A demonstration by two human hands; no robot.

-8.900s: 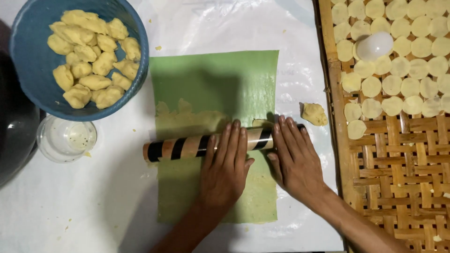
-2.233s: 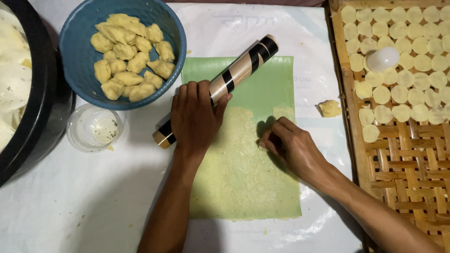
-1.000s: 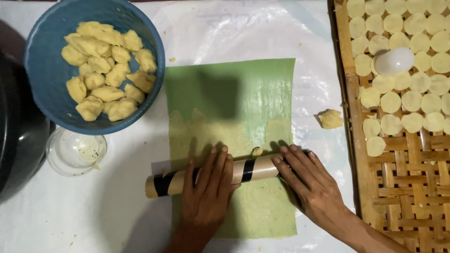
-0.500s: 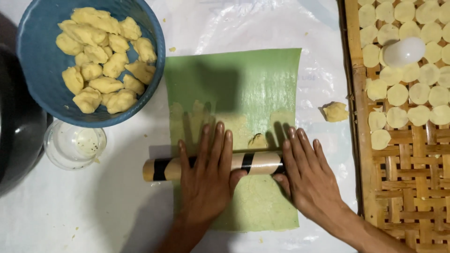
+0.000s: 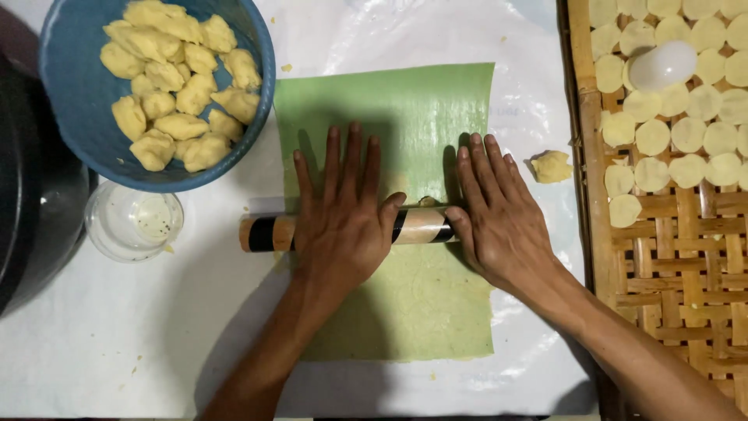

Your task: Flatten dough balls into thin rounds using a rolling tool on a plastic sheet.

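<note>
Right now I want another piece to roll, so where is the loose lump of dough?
In the head view the loose lump of dough lies on the white sheet, between the right hand and the woven tray.

Both palms, left hand [image 5: 343,222] and right hand [image 5: 499,214], press flat on the striped rolling pin [image 5: 417,226] lying across the green sheet [image 5: 421,312], blue bowl [image 5: 78,101] of dough lumps up-left of it.
</note>
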